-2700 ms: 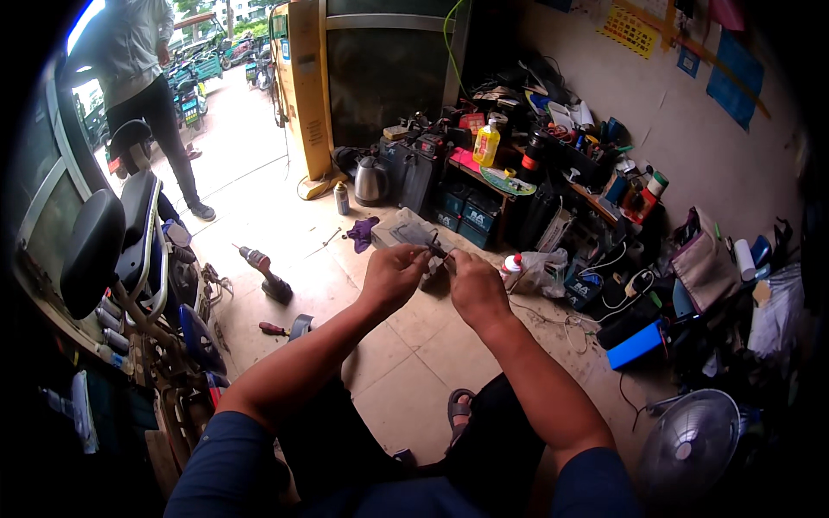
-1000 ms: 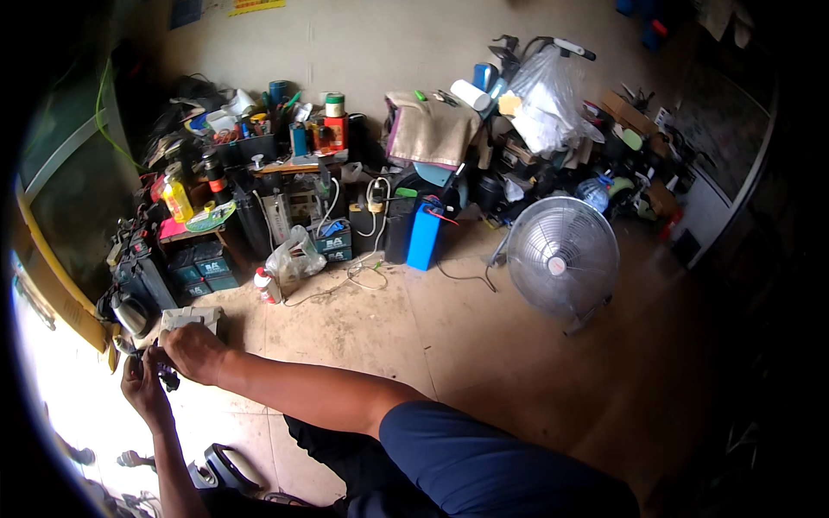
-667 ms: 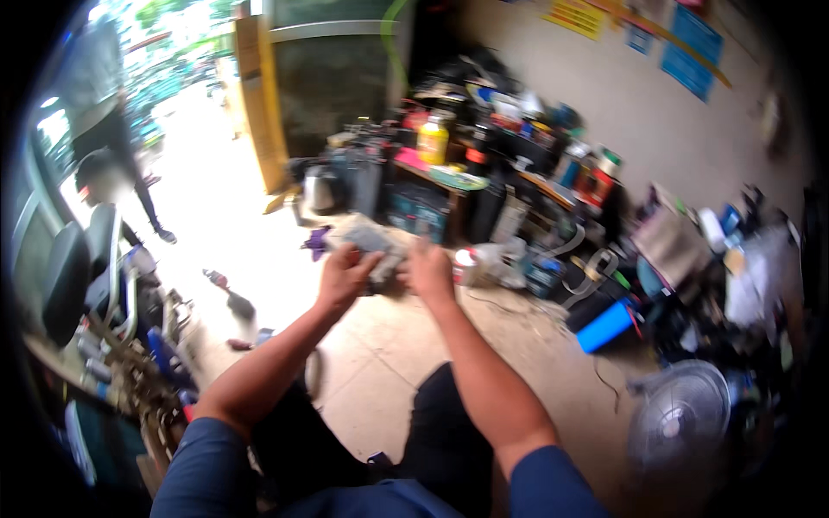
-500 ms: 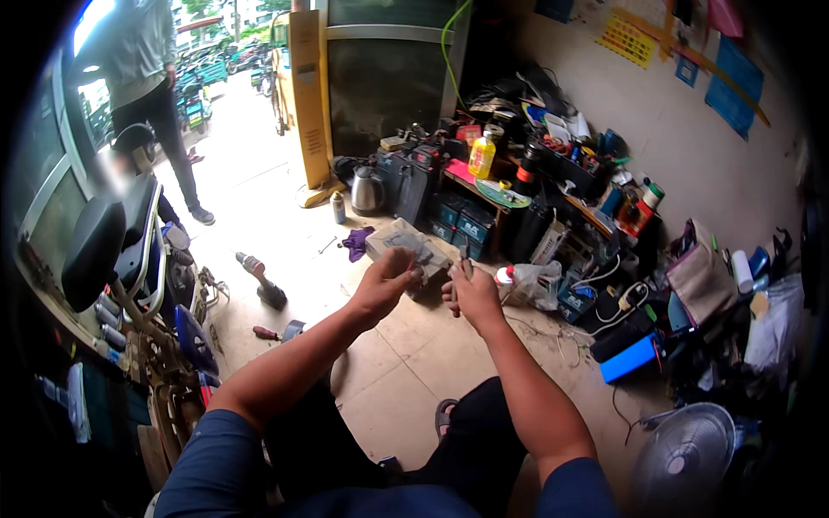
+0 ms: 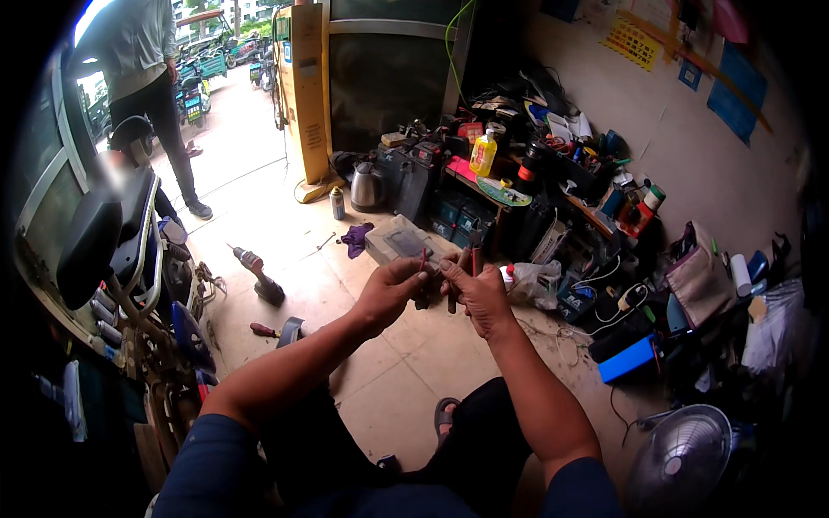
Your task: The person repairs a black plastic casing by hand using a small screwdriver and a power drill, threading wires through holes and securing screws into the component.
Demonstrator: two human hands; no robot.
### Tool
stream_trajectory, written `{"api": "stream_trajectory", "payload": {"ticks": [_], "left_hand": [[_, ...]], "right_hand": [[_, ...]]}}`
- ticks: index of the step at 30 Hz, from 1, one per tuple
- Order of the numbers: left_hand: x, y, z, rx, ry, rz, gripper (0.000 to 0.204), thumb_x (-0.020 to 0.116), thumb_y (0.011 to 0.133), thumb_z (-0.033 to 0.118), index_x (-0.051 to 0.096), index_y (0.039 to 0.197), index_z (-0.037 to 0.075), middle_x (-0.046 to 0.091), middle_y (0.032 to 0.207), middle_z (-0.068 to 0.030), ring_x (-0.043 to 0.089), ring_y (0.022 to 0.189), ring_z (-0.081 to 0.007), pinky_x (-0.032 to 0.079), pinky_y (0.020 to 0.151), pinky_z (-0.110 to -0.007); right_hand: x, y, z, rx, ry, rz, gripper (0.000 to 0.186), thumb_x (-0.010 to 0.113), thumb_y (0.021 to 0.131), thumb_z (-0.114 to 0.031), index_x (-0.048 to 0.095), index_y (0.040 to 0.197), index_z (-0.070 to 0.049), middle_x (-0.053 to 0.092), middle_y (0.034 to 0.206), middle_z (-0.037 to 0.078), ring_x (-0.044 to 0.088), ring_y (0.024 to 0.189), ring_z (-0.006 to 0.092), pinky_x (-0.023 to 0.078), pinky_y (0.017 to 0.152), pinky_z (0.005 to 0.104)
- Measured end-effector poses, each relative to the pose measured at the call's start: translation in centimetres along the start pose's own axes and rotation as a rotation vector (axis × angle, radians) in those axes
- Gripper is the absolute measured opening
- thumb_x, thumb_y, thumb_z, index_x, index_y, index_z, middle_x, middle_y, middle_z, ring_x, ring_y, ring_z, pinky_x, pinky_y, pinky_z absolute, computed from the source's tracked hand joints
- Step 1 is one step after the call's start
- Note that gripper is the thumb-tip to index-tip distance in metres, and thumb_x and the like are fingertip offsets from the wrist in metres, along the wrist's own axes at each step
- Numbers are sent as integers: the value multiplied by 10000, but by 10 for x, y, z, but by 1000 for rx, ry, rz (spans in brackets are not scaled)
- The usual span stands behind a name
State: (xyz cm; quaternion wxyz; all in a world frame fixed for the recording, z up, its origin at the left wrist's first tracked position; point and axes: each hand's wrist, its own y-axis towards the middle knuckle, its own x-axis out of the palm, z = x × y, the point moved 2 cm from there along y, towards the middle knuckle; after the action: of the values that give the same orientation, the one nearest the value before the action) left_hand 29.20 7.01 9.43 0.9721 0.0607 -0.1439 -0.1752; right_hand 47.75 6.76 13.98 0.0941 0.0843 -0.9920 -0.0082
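At the far left a scooter [image 5: 112, 250] is parked, and beyond it another person [image 5: 151, 78] stands in the doorway. On the floor [image 5: 406, 380] lie a drill [image 5: 257, 274] and a red-handled screwdriver [image 5: 263, 329]. A purple rag [image 5: 355, 239] and a steel kettle [image 5: 369, 186] sit further back.

The seated person holds both hands up in front of the chest, forearms rising from the knees and converging. The left hand [image 5: 389, 293] has its fingers curled, thumb and forefinger pinching a thin red wire [image 5: 422, 259] just above the knuckles. The wire looks light and limp, so it likely needs a pinch close to the working end to keep it from flopping; it is probably slippery in its sleeve.

Just beside it, touching or nearly so, the right hand [image 5: 479, 293] wraps its fingers around red-handled pliers [image 5: 458, 281], whose handles hang down between the two hands. The pliers look stiff and fairly heavy for their size, best gripped by the handles as now. Whether their tip bites the wire I cannot tell; it is too small to see.

Behind the hands lies a clear plastic box [image 5: 399, 242]. To the right, a low surface [image 5: 484, 186] carries a yellow bottle [image 5: 483, 155] amid clutter, a blue case [image 5: 631, 360] lies on the floor, and a fan [image 5: 682, 457] stands at the lower right.
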Motion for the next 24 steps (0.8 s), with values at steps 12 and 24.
{"api": "stream_trajectory", "payload": {"ticks": [12,24], "left_hand": [[5,-19,29,-78,2,31,316,593,1092,231,665,1245,-36,731,957,-121,731,790,-213,596,723,-342],[-6,-24,9,-7,-55,28,281,560,1106,233,634,1267,14,699,896,-72,693,754,-162,563,660,-316]], "right_hand": [[-5,-10,-4,185,29,75,318,879,867,-354,738,933,-77,698,696,37,475,458,38,288,388,200],[-47,9,24,297,280,228,334,748,986,-384,610,1060,-89,695,925,53,675,723,153,432,496,210]]}}
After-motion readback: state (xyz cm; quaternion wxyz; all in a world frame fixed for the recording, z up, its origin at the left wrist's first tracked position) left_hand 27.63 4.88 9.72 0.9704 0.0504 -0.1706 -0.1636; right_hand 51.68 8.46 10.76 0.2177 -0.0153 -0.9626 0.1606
